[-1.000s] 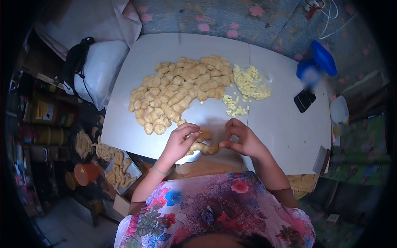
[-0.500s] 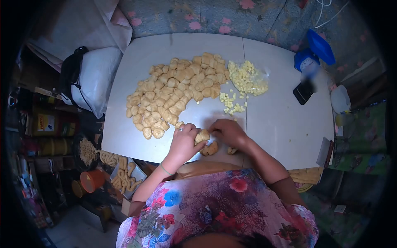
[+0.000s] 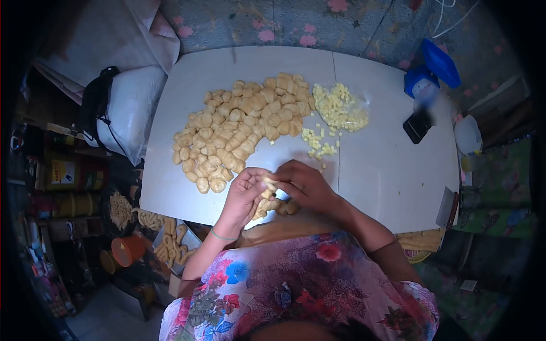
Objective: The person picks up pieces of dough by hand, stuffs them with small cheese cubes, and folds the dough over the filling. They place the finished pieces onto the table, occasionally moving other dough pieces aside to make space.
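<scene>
Between my two hands is a small piece of dough (image 3: 268,185), held off the table. My left hand (image 3: 245,192) pinches it from the left, fingertips and thumb closed on it. From the other side my right hand (image 3: 306,184) presses on the same piece with thumb and fingers. Just below them, near the table's front edge, lie more cut dough pieces (image 3: 263,210), partly hidden by my hands. A large heap of dough pieces (image 3: 239,122) spreads beyond my left hand. Small pale yellow cubes (image 3: 318,145), like cheese, are scattered beyond my right hand.
More yellow cubes lie on a clear plastic bag (image 3: 358,120). At the right of the white table (image 3: 392,165) are a blue scale (image 3: 420,82), a black phone-like object (image 3: 417,127) and a wide blade (image 3: 447,208). Dough strips (image 3: 168,241) sit in a tray below left.
My left hand has lifted from the dough pieces on the table. My right hand has moved left to meet it, and both now hold one piece between them.
</scene>
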A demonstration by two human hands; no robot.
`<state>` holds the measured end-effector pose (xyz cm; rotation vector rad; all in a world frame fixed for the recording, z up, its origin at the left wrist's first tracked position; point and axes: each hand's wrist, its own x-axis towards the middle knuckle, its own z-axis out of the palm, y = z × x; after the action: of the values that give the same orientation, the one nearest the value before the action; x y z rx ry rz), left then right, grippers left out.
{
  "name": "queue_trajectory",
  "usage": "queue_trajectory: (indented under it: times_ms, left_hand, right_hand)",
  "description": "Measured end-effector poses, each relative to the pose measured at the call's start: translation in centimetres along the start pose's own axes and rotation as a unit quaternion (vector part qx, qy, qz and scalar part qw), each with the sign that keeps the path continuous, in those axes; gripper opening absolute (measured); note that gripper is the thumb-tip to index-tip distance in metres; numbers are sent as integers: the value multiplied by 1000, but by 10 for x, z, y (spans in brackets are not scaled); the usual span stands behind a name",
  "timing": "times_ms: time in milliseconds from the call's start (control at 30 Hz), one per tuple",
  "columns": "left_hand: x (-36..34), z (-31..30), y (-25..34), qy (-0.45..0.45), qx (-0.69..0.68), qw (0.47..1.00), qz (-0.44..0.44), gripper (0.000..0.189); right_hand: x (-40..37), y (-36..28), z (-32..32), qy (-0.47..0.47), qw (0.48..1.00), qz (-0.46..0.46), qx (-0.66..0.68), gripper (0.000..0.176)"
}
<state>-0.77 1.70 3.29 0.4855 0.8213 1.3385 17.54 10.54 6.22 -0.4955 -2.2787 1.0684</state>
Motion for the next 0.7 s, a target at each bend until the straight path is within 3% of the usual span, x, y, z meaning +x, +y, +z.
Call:
queue_trajectory:
  times_ms: [67, 133, 200, 267, 333, 367, 467, 500, 567, 633, 700]
  left_hand:
    - [-1, -1, -1, 17, -49, 999, 16, 25]
    - [-5, 2, 2, 18, -43, 999, 16, 26]
    - [-9, -2, -1, 20, -9, 1000, -11, 25]
    - [-14, -7, 0, 24, 15, 1000, -6, 24]
    - [-16, -16, 7, 28, 30, 999, 32, 23]
    - [-18, -25, 10, 30, -31, 999, 30, 19]
    - [-24, -27, 18, 94, -100, 990, 25, 19]
    - [-25, -29, 18, 76, -115, 990, 35, 20]
    - [-25, -26, 19, 95, -95, 990, 44, 24]
    - [-25, -24, 19, 98, -101, 989, 51, 29]
    - [-23, -23, 20, 84, -133, 986, 60, 37]
  right_hand:
    - [4, -9, 4, 50, 998, -28, -5, 19]
    - [4, -7, 4, 15, 1000, 18, 17, 17]
    - [7, 11, 1, -103, 984, 131, 65, 16]
    - [7, 28, 12, 77, 944, 201, 249, 16]
    - [16, 40, 10, 96, 948, 198, 232, 17]
    - [21, 48, 0, 26, 979, 163, 123, 18]
    - [24, 71, 0, -7, 999, -39, -30, 22]
    - [32, 64, -1, 7, 994, -64, -90, 22]
    - [44, 59, -2, -10, 977, -55, -204, 20]
    - [55, 60, -4, -68, 949, 17, -308, 16]
    - [63, 70, -3, -92, 947, 25, -308, 13]
